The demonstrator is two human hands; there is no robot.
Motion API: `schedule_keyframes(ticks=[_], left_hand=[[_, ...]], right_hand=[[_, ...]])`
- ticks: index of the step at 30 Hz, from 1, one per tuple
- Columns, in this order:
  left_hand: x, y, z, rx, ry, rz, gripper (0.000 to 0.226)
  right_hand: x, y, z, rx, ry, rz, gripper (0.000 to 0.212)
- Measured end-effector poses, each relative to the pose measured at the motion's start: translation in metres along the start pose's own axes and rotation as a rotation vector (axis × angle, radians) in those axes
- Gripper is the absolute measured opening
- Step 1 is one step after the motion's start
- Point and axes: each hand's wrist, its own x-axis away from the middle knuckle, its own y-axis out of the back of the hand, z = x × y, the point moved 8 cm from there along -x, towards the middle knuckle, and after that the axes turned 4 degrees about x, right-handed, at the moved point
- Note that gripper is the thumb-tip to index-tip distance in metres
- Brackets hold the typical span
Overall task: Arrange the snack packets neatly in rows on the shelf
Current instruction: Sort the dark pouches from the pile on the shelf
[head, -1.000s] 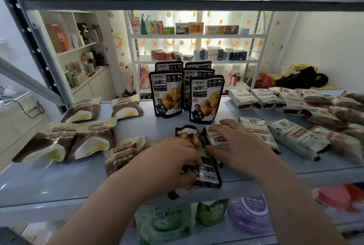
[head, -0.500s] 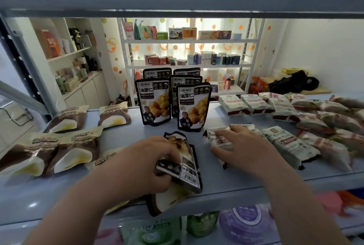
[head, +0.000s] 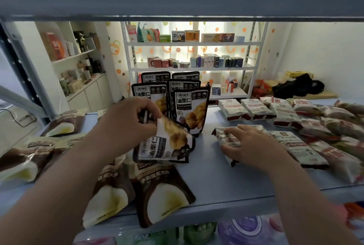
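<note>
Left hand (head: 126, 124) fingers clamping black chestnut pouch (head: 167, 142) lifted off shelf (head: 226, 181), right hand (head: 250, 144) fingers spreading flat, pressing white packet (head: 222, 136) beneath them.

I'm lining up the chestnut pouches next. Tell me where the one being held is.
The chestnut pouch is in the left hand, tilted above the shelf, just before the standing pouches.

Between your hands, bare shelf (head: 208, 168) runs from its front edge toward the upright black pouches (head: 189, 110); brown packets (head: 157, 191) crowd below your left hand (head: 126, 124), and white packets (head: 299, 146) lie just right of your right hand (head: 250, 142)
</note>
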Motion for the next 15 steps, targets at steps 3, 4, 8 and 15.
schedule_keyframes(ticks=[3,4,8,15], left_hand=[[-0.017,0.009,-0.004,0.014,-0.036,-0.062,0.044],[-0.022,0.011,-0.006,0.005,-0.054,-0.064,0.051],[-0.047,0.012,-0.007,-0.096,-0.092,-0.023,0.06],[-0.082,0.002,0.012,-0.206,-0.084,0.145,0.061]], right_hand=[[-0.004,0.001,-0.002,0.013,-0.008,-0.02,0.071],[-0.005,0.001,-0.001,0.018,-0.008,-0.019,0.07],[-0.009,0.001,0.004,0.039,-0.009,-0.021,0.067],[-0.014,0.004,0.015,0.067,-0.003,-0.045,0.058]])
